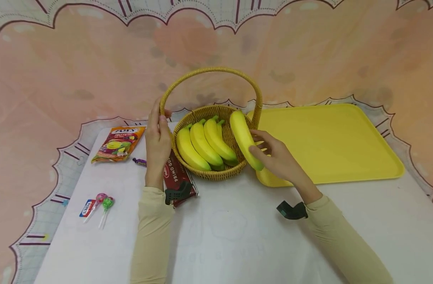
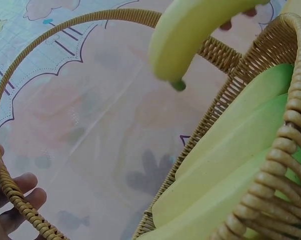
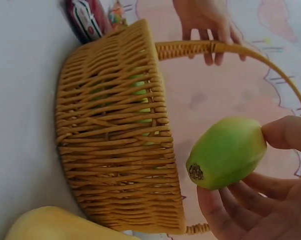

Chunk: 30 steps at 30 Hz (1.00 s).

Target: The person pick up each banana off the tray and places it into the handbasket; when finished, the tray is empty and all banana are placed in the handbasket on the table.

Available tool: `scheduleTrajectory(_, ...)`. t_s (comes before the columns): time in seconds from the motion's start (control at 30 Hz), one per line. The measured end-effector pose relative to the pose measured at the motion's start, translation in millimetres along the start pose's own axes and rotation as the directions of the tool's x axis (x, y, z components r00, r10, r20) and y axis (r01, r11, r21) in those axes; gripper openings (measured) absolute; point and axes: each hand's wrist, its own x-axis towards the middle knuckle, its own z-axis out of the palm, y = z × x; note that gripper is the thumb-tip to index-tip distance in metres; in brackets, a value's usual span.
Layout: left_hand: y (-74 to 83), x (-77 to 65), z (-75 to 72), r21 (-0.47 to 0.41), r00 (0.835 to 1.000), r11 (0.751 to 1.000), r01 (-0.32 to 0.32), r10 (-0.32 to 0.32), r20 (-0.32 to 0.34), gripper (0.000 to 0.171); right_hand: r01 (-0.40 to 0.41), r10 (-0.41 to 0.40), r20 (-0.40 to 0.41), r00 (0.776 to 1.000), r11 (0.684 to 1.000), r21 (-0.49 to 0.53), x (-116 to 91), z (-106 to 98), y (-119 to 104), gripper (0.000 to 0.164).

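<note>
A woven basket (image 1: 225, 174) with a tall arched handle stands mid-table, holding several yellow bananas (image 1: 206, 148) with green tips. My left hand (image 1: 157, 144) grips the handle at its left side; the left wrist view has its fingertips (image 2: 24, 200) curled around the cane. Between thumb and fingers of my right hand (image 1: 275, 156) is a single banana (image 1: 245, 138), tilted over the basket's right rim. In the right wrist view that banana's green end (image 3: 225, 155) points at the camera, beside the basket wall (image 3: 115, 135).
Right of the basket lies a yellow tray (image 1: 337, 146); a smooth yellow object (image 1: 269, 179) sits at its near left corner, partly under my right hand. Leftward are a Fox's candy bag (image 1: 118, 144), a purple-wrapped sweet (image 1: 140, 161), two lollipops (image 1: 104, 201) and a dark red packet (image 1: 177, 177).
</note>
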Motion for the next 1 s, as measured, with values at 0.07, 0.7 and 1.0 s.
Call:
scheduleTrajectory(0.07,0.5,-0.1,0.1,0.000,1.000,1.000,0.007,-0.007,0.003,0.042,-0.007,0.007,0.010,1.000,1.000,-0.007,12,1,-4,0.053)
scheduleTrajectory(0.7,-4.2,-0.7,-1.3,0.019,1.000,1.000,0.019,-0.019,0.024,0.043,-0.054,0.090,0.076,0.993,0.921,-0.386,72,30,-10,0.053)
scheduleTrajectory(1.0,-7.2,-5.3,-3.1,0.024,0.999,0.999,0.041,-0.041,0.020,0.043,-0.091,0.123,0.073,0.990,0.936,-0.340,68,39,0,0.054)
